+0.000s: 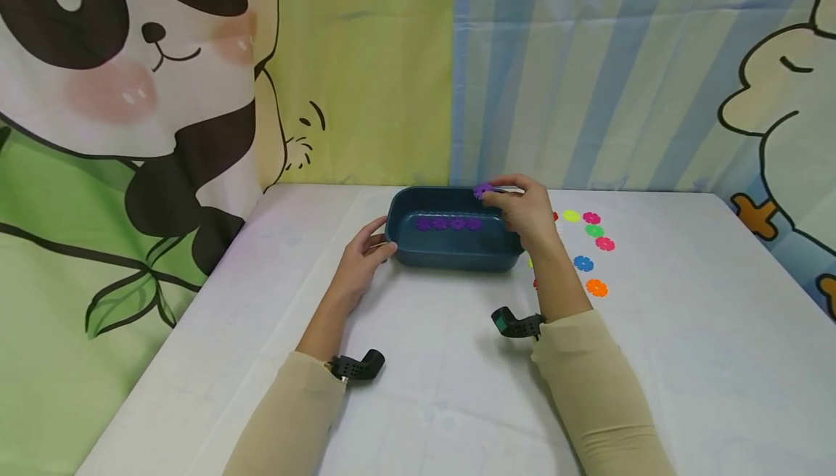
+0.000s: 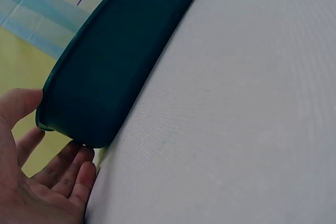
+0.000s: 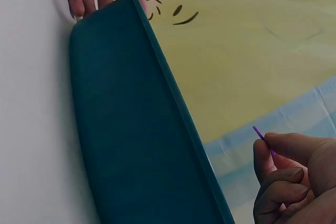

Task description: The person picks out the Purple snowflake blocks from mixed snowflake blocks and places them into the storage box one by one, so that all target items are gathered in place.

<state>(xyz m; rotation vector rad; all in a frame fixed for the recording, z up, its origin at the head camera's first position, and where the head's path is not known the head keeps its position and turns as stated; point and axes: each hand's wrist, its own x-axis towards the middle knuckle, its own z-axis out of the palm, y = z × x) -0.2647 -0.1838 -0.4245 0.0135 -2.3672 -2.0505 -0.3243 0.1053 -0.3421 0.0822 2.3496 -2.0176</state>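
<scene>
The right hand (image 1: 522, 215) pinches a purple flower (image 1: 482, 191) above the blue box (image 1: 451, 257); the left hand (image 1: 356, 265) grips its left end between fingers and thumb. The right arm (image 1: 558, 284) partly hides colored flowers (image 1: 597, 287) on the white counter (image 1: 431, 360); printed curtains (image 1: 366, 62) hang behind.

Left: we see a green cloth (image 1: 46, 382) with big panda (image 1: 163, 106) on it | Back: a yellow panel (image 1: 372, 62), just beside it a striped panel (image 1: 588, 77), blue and pale | Right: a white figure (image 1: 803, 142) with orange feet (image 1: 756, 216) | Table (image 1: 431, 411): white, we find its far edge near the panels | Light: soft, rather even
</scene>
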